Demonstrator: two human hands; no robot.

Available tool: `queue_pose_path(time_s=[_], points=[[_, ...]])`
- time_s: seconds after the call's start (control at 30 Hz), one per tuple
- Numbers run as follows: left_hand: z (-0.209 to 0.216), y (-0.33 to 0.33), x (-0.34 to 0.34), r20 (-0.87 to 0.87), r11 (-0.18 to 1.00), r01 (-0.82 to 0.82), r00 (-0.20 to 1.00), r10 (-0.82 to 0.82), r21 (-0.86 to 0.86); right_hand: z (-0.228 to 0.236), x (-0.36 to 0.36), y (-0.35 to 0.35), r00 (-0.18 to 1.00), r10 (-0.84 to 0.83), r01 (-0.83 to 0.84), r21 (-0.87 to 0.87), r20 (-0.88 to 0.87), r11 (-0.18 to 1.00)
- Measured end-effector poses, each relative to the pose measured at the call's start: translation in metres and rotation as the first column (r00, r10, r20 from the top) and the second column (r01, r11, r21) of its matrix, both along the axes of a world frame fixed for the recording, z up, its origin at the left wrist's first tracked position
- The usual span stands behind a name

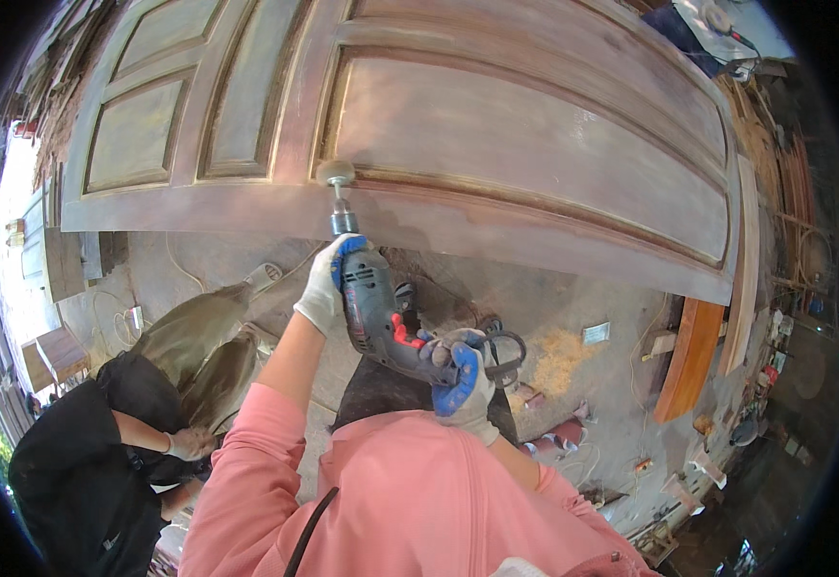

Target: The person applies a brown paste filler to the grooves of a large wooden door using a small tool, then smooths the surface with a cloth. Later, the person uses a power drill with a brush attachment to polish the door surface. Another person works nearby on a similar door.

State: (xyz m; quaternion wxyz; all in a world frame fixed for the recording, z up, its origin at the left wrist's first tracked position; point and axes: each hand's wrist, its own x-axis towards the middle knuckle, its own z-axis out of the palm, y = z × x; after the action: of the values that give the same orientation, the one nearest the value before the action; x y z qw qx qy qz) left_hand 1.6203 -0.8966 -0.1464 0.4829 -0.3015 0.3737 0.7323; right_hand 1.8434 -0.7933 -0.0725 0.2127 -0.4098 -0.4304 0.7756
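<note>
A grey electric drill [371, 300] with a red trigger is held out in front of me by both gloved hands. My left hand [323, 287], in a white and blue work glove, wraps round its front near the chuck. My right hand [468, 385], gloved alike, grips the rear handle. A round sanding wheel [335, 172] is fitted to the drill and meets the panelled wooden door [458, 226] by the moulding of a large panel. The door lies raised above the floor, its face partly dark brown and partly pale.
At the left a co-worker in black [73, 462] bends down, wearing gloves. Sawdust [559, 356] and cables lie on the floor below the door. An orange-brown wooden board [691, 361] leans at the right. Another power tool [718, 19] rests at the far right.
</note>
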Motion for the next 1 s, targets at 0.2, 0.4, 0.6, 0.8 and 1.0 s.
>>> queue_pose_path(time_s=[0.2, 0.4, 0.6, 0.8, 1.0], points=[[-0.023, 0.042, 0.032, -0.079, 0.999, 0.038, 0.996, -0.037, 0.007, 0.039, 0.009, 0.023, 0.982, -0.151, 0.115, -0.274, -0.11, 0.955], [0.014, -0.016, -0.006, -0.06, 1.0, 0.02, 0.998, -0.021, -0.016, 0.026, -0.018, -0.002, 0.998, 0.064, -0.064, -0.121, -0.008, 0.991], [-0.011, -0.004, 0.011, -0.087, 0.999, -0.011, 0.996, 0.015, 0.053, 0.049, -0.014, 0.002, 0.997, 0.014, -0.033, -0.255, -0.076, 0.966], [-0.004, -0.024, -0.001, -0.005, 0.993, -0.038, 0.999, 0.039, 0.114, 0.042, -0.027, -0.008, 0.992, 0.07, -0.091, -0.207, -0.108, 0.974], [-0.01, -0.048, 0.001, -0.002, 0.995, -0.085, 0.996, 0.085, 0.047, 0.035, -0.024, -0.015, 0.984, 0.161, -0.174, -0.211, -0.074, 0.962]])
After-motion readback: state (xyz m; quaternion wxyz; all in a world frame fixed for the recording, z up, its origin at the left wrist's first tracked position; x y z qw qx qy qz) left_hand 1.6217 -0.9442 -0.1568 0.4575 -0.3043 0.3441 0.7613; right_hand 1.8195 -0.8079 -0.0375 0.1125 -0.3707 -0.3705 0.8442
